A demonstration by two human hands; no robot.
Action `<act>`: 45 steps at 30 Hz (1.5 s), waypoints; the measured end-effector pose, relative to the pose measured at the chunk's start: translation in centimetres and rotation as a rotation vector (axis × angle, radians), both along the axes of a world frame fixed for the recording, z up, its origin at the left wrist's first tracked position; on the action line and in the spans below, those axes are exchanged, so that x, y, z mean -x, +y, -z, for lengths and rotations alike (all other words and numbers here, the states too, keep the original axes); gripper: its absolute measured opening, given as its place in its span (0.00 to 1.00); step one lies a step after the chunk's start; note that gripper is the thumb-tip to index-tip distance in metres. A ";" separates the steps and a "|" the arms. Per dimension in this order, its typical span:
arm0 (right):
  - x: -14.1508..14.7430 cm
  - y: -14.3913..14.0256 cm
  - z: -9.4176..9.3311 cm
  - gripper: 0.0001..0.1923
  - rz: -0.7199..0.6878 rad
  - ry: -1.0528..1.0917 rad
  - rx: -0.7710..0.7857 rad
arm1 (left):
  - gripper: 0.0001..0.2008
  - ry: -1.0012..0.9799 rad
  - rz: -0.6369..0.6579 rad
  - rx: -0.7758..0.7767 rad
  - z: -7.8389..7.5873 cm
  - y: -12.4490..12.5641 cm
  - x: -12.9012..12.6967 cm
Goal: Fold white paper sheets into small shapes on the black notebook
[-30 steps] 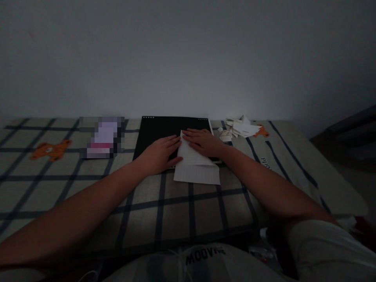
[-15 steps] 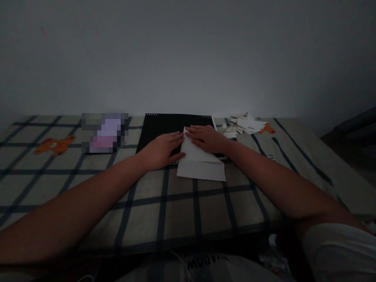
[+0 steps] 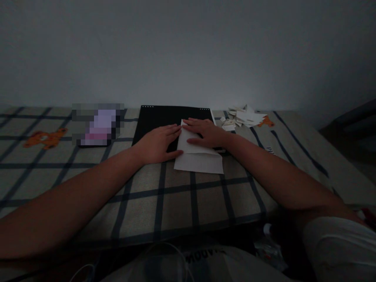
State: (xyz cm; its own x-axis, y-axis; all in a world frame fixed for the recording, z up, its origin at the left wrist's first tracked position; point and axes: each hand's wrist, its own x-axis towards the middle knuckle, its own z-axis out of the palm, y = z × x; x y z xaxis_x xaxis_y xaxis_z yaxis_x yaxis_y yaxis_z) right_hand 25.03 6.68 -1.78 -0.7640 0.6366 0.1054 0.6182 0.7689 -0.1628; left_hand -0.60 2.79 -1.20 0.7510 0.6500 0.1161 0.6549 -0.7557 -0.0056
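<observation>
Folded white paper (image 3: 197,158), head view: the sheet lies half on a black board (image 3: 164,117) and half on the checked bedcover (image 3: 147,196), its near edge squared off and its far part folded to a narrowing flap that ends in a point between the two hands. Left hand (image 3: 157,143): laid flat, palm down, fingers extended and together, fingertips touching the left sloping edge of the flap, thumb along the paper's left border. Right hand (image 3: 205,133): also flat and palm down, fingers extended across the upper flap, pressing it onto the board; it grips nothing. Neither hand pinches the sheet; both bear on it from above.

Change over the last second: the paper keeps the same place and the same outline, and both hands remain on it. The left fingertips have crept slightly closer to the apex of the flap, and the right thumb now shows spread out across the flap. The whole scene sits a little higher and further left in the view, which reads as head motion rather than movement of the sheet. Judged from this, the fold is being held and flattened, not begun anew.

Surroundings: a heap of small paper scraps (image 3: 243,117) lies well apart at the far right; a blurred-out item (image 3: 98,124) lies to the left of the board; an orange bear print (image 3: 44,138) marks the cover.
</observation>
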 end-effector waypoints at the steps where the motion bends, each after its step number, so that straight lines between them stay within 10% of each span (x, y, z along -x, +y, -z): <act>1: 0.3 -0.4 -0.1 0.36 0.030 -0.023 -0.004 | 0.41 0.001 -0.006 0.000 0.0 -0.1 0.0; 9: 2.7 -4.0 -0.5 0.33 0.172 -0.054 -0.010 | 0.38 0.006 -0.058 -0.030 0.2 -0.8 -0.7; 24: -0.7 -0.6 0.0 0.35 -0.092 -0.033 -0.013 | 0.27 -0.075 0.059 -0.070 -0.3 -0.6 -0.3; 45: 1.1 -3.2 0.3 0.29 0.054 -0.152 -0.237 | 0.23 -0.027 0.061 -0.085 -0.5 -0.6 -0.2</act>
